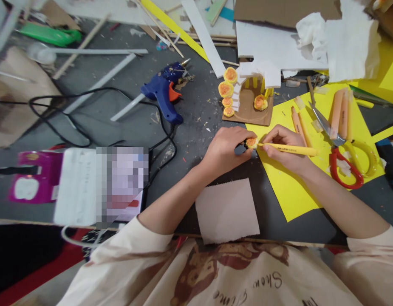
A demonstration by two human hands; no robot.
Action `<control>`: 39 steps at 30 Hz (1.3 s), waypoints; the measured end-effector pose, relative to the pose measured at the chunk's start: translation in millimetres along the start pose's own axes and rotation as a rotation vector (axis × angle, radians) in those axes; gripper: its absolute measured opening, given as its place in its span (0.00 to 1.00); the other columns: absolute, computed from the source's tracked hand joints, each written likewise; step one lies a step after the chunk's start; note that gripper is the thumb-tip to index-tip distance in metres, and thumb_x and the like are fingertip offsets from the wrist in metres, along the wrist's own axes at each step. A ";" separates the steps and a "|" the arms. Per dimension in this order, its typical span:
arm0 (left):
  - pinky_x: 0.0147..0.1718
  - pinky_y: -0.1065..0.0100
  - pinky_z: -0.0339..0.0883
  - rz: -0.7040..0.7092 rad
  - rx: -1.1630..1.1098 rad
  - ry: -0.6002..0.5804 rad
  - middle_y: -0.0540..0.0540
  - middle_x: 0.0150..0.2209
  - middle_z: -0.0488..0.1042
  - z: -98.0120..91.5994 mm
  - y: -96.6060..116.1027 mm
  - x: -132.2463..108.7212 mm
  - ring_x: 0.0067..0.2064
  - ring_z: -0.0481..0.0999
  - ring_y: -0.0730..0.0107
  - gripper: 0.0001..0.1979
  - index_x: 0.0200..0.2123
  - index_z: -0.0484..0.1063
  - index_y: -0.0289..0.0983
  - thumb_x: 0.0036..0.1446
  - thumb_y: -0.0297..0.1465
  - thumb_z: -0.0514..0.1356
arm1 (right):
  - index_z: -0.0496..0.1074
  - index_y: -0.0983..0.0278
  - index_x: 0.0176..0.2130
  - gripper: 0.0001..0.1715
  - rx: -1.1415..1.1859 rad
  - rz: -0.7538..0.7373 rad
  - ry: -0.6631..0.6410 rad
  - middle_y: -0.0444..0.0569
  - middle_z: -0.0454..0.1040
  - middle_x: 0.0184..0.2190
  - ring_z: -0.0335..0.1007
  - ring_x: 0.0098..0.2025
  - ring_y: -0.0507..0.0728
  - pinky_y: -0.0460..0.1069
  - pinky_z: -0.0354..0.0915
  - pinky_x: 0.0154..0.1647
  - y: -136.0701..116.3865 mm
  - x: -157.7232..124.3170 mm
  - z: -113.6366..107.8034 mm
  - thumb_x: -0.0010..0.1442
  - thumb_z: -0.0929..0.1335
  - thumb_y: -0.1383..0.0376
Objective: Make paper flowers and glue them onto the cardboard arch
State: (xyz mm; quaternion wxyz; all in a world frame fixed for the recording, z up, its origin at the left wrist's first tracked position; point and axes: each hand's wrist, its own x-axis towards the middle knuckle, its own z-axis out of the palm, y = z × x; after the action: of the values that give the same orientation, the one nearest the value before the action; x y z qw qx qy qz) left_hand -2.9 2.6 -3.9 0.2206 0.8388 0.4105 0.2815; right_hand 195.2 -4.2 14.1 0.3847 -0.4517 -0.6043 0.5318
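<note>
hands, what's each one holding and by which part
The left hand pinches a small orange-yellow roll by its left side. The right hand grips a yellow pen near its tip end, the tip at the roll.

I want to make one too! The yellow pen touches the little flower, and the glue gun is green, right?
Not quite: the head view shows the glue gun is blue, not green. The right hand does hold the yellow pen to the little flower in the left hand.

six orange flowers (pixel 226 89), one blue glue gun (pixel 162 91), one pair of scissors (pixel 343 157), one yellow pen (pixel 292 149).
</note>
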 end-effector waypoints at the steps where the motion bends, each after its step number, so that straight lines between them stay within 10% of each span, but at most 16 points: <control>1: 0.40 0.67 0.66 0.008 0.000 0.009 0.45 0.39 0.80 0.3 -0.2 -0.1 0.39 0.78 0.68 0.10 0.42 0.74 0.35 0.58 0.29 0.57 | 0.66 0.62 0.26 0.14 -0.005 -0.003 0.014 0.41 0.67 0.22 0.59 0.23 0.48 0.44 0.54 0.22 0.3 0.1 0.0 0.51 0.74 0.60; 39: 0.43 0.67 0.70 0.087 -0.168 0.047 0.44 0.40 0.78 -1.7 1.7 -1.2 0.43 0.77 0.68 0.07 0.42 0.71 0.35 0.60 0.26 0.57 | 0.68 0.63 0.29 0.23 0.051 0.030 -0.067 0.43 0.69 0.24 0.60 0.25 0.49 0.46 0.56 0.25 -2.4 -1.5 -0.6 0.50 0.76 0.49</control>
State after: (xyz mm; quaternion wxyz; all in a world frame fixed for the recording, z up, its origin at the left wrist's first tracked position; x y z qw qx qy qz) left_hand -3.6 0.9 -2.0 0.2681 0.8275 0.3535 0.3442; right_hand 195.8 -5.6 16.7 0.3679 -0.4327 -0.5961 0.5675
